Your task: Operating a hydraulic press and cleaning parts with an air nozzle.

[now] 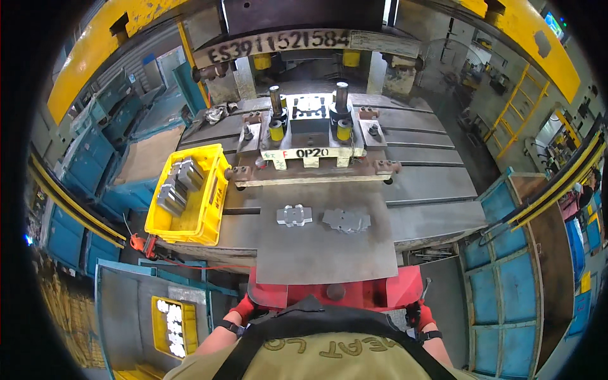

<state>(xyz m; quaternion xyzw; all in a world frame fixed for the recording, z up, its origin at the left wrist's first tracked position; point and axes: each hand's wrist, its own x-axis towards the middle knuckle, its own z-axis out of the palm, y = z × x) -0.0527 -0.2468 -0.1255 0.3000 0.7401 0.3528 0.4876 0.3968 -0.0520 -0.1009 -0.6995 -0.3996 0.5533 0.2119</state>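
At nine o'clock we see a yellow crate [208,212] on the edge of the press table; grey metal blocks [172,197] lean inside it, and its near wall hides part of its floor. Between seven and eight o'clock, a yellow tray [192,329] carries pale pieces [172,326], so bright that we cannot make out their shape.

At seven o'clock is the left hand [244,309], in a red glove, at the left side of a red console [405,285]. Its fingers are partly hidden, therefore we cannot tell whether they are apart, together or clamped on something.

Near the centre, two flat metal parts [294,216] lie side by side, well apart from the hands, on a grey plate [326,256]. This plate covers the middle of the console at six o'clock; the clothed chest also hides its near edge. Toward twelve o'clock stands a die [310,154] with two dark posts; the press above is cut off.

Between four and five o'clock, the right hand [423,315] is beside the console's right end. Red shows there, but dark shapes cover the fingers, and its grip we cannot tell either. Near four o'clock is a blue frame [484,288].
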